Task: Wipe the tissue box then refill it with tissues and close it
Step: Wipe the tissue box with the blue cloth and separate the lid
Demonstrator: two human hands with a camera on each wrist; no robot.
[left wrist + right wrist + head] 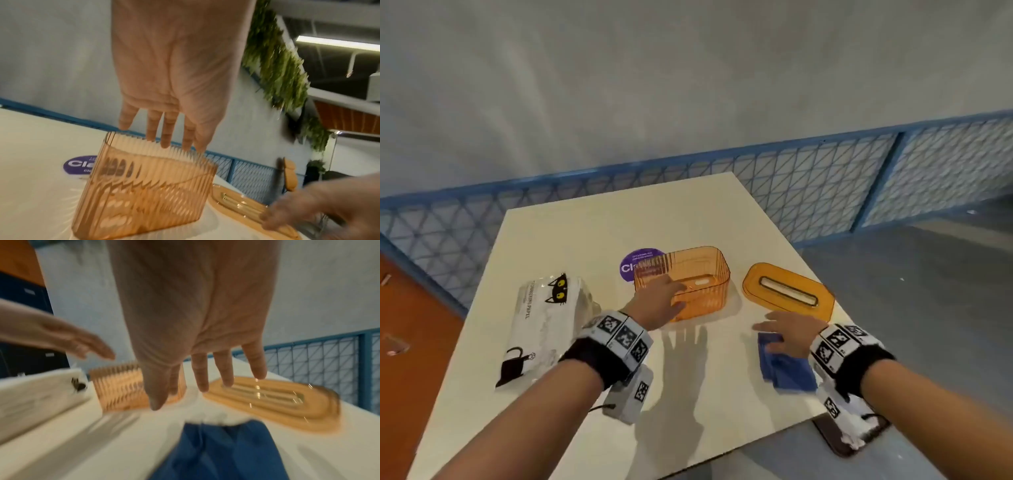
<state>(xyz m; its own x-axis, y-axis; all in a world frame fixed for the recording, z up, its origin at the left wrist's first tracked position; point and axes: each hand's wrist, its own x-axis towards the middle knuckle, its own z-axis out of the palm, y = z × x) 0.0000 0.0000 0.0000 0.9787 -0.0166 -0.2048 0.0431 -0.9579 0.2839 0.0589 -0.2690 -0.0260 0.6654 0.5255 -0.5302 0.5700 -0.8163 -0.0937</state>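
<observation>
Both forearms are stretched forward, each wrist wrapped in a black band carrying white blocks printed with black square markers. The left hand (pixel 659 301) is reached further ahead, palm down, its fingers (pixel 167 129) held straight and slightly spread, nothing gripped. The right hand (pixel 787 330) is held lower and nearer the body, palm down, fingers (pixel 200 371) extended and fanned apart, thumb pointed inward, nothing held.

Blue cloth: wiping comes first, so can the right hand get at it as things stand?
Probably yes. The right hand is open, fingers spread, right over the blue cloth, which lies flat on the table with nothing on it. The lid lies beyond, apart.
</observation>
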